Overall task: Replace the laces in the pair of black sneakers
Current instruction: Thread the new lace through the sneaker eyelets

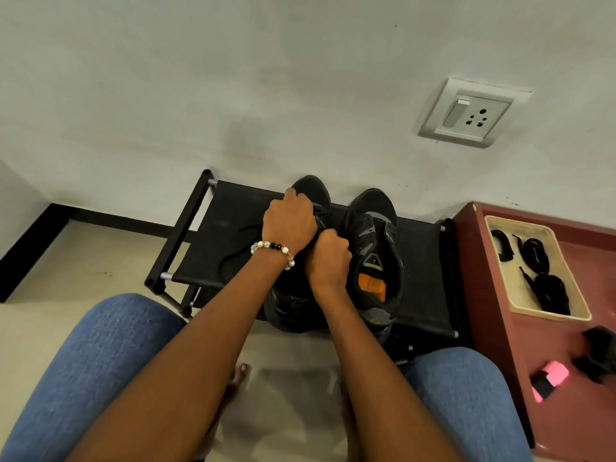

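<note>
Two black sneakers stand side by side on a low black shoe rack, toes toward the wall. The right sneaker has no lace in view and shows an orange insole label. My hands cover most of the left sneaker. My left hand, with a bead bracelet at the wrist, is curled over its upper part. My right hand is fisted just beside it over the tongue; what it pinches is hidden. A loose black lace trails over the rack to the left of the shoe.
A cream tray with several coiled black laces sits on a maroon cabinet to the right, beside a pink-and-black object and a black object. A wall socket is above. My knees in blue jeans flank the rack.
</note>
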Available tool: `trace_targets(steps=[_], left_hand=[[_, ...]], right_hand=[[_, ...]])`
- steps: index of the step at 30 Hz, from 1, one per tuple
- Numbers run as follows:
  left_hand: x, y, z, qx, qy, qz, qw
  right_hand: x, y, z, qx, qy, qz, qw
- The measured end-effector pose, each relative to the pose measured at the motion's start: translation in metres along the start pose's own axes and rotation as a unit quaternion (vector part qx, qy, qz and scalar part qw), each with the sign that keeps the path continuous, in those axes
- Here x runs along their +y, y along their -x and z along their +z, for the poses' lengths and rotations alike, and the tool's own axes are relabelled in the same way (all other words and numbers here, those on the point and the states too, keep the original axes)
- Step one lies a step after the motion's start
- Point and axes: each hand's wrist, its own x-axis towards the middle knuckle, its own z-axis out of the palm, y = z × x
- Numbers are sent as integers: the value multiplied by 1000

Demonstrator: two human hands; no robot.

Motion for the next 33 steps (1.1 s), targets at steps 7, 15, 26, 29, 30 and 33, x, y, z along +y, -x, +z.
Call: trace_targets(steps=[7,15,26,29,30,33], left_hand=[[-13,-13,-10,-103,101,-134,980],[-44,-17,-18,-99,521,-362,766],[-33,1,-51,-160,322,-139,923],[-34,9,-40,-292,193,-92,932],[-34,14,-31,-288,164,-84,940],[-33,31,-6,-186,148,-114,965]], right_hand=[[1,3,-5,-14,-21,-7,1000],[1,6,-10,-26,-32,-6,999],[-6,-17,-31,-60,-53,-94,992],[-12,-22,-37,-57,-56,-140,987],[-12,-22,-36,-56,-39,-150,986],[-11,-19,-29,-60,32,-168,983]])
